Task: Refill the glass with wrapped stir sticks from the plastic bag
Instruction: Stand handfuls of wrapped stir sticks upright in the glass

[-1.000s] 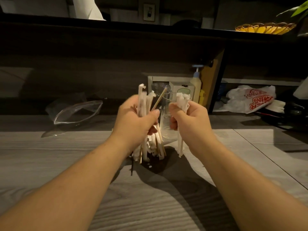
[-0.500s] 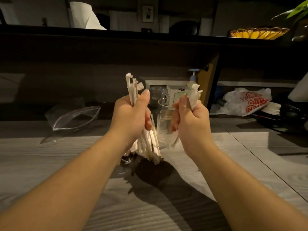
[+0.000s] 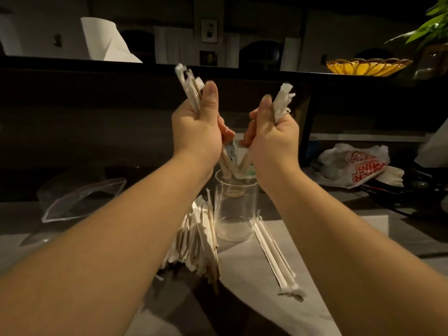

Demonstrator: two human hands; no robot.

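Note:
A clear glass point(image 3: 236, 209) stands on the table between my forearms. My left hand point(image 3: 197, 127) is shut on a bundle of paper-wrapped stir sticks point(image 3: 188, 86), and my right hand point(image 3: 274, 132) is shut on a smaller bundle point(image 3: 282, 101). Both bundles tilt inward, and their lower ends meet at the glass rim. A loose pile of wrapped sticks point(image 3: 197, 238) lies left of the glass, and a few more sticks point(image 3: 275, 255) lie to its right. The clear plastic bag point(image 3: 80, 197) lies open and flat at the left.
A white shopping bag with red print point(image 3: 356, 163) lies at the right under a dark shelf. A yellow woven basket point(image 3: 367, 66) and a green plant point(image 3: 434, 23) sit on the counter behind. A white paper roll point(image 3: 104, 42) stands at the back left.
Both hands have risen from table level to above the glass, each carrying its bundle. A pile of sticks and a few loose ones now lie on the table beside the glass.

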